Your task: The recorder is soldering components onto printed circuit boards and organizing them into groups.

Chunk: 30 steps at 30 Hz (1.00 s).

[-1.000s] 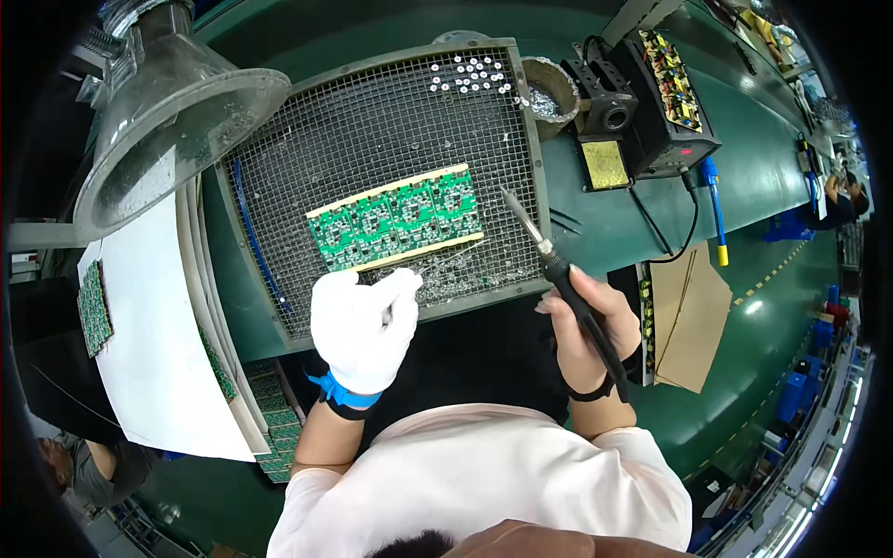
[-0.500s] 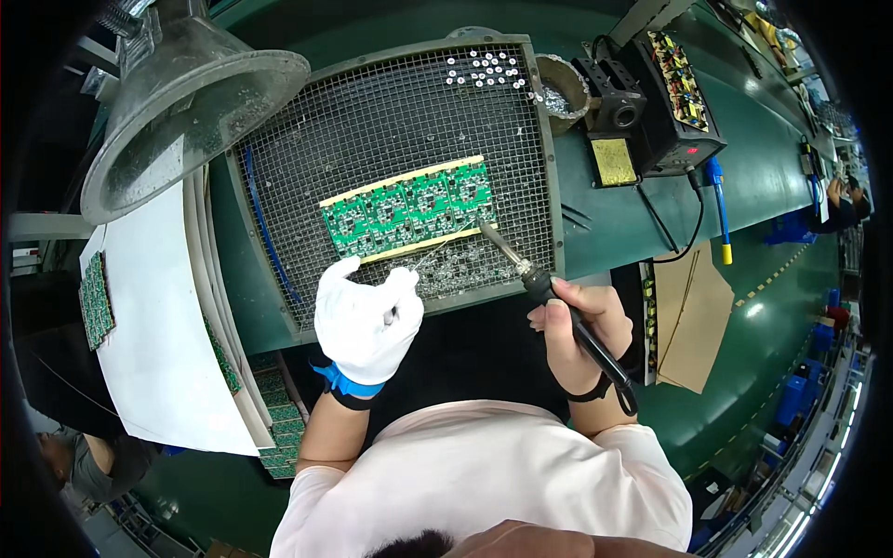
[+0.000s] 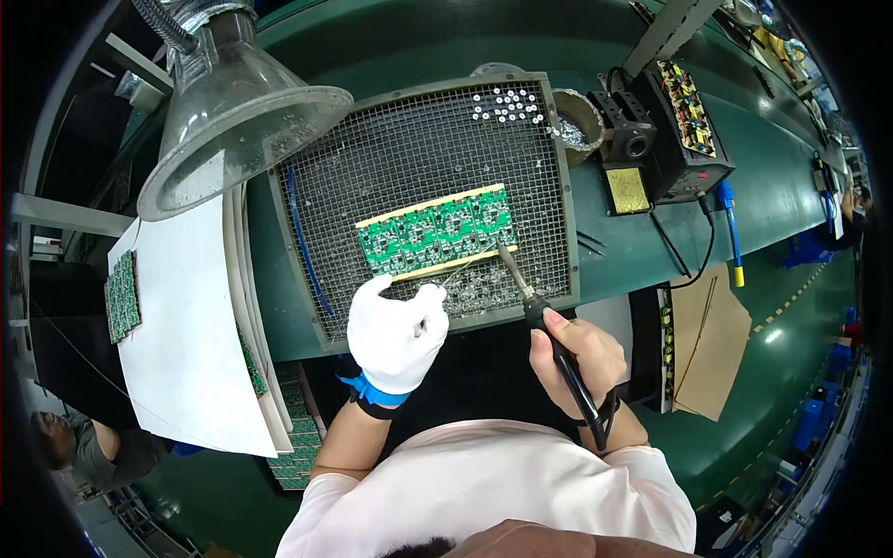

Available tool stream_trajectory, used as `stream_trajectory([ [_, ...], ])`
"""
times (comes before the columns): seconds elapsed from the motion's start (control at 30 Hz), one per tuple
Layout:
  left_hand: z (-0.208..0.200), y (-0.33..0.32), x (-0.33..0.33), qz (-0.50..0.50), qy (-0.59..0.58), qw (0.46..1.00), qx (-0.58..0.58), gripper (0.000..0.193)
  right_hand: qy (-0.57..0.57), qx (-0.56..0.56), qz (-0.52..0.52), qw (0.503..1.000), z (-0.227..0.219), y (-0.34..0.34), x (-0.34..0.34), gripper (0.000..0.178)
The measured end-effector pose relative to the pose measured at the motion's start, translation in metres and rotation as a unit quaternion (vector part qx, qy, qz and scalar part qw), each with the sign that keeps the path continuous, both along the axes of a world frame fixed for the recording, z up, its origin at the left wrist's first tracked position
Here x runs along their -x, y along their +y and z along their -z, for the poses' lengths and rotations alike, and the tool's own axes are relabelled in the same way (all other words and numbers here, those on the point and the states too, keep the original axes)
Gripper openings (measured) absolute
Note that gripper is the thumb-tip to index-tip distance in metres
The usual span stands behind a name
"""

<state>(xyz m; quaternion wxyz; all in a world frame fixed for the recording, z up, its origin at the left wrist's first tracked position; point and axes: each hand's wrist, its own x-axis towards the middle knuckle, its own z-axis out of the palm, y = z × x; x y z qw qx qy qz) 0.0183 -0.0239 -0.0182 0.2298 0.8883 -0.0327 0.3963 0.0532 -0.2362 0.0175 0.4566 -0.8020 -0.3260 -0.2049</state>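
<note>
A green circuit board panel (image 3: 434,232) with yellow strips along its long edges lies on a wire mesh tray (image 3: 521,158). My right hand (image 3: 595,358) grips a black-handled soldering iron (image 3: 565,361). The iron's tip meets the board near its lower right corner. My left hand (image 3: 393,339), in a white glove with a blue wrist strap (image 3: 372,391), is closed in a pinch at the board's near edge. From its fingertips a thin solder wire (image 3: 458,275) runs toward the iron's tip.
A clear funnel-shaped hood (image 3: 246,149) overhangs the tray's left side. Right of the tray stand a round pot (image 3: 579,126), a yellow sponge (image 3: 628,191) and a black soldering station (image 3: 688,172). White boards (image 3: 191,325) stand at the left. Small white round parts (image 3: 507,105) lie on the mesh.
The whole scene has shifted right and down in the picture. Against the board, both hands, the iron and the wire stay in about the same place.
</note>
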Motion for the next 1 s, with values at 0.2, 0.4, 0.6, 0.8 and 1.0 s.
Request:
stream_trajectory([
  [0.2,0.0018,0.0014,0.0003,-0.004,-0.001,1.000,-0.027,0.027,-0.023,-0.009,-0.007,1.000,0.0029,0.0019,-0.0016,0.031],
  [0.4,0.0022,0.0013,-0.0009,0.003,-0.001,1.000,-0.015,0.027,0.014,-0.034,-0.009,0.999,0.0020,0.0014,-0.0024,0.032],
  [0.6,0.0008,0.0004,-0.0031,0.006,0.017,1.000,-0.024,0.026,0.028,-0.033,0.000,0.999,0.0014,0.0017,-0.0028,0.026],
  [0.8,0.0001,0.0023,-0.0010,0.023,0.024,0.999,-0.009,0.033,0.026,-0.053,0.002,0.998,0.0029,0.0028,-0.0021,0.022],
  [1.0,0.0017,0.0021,0.0004,0.006,0.023,0.999,-0.024,0.033,0.017,-0.048,-0.008,0.999,0.0053,0.0014,-0.0021,0.026],
])
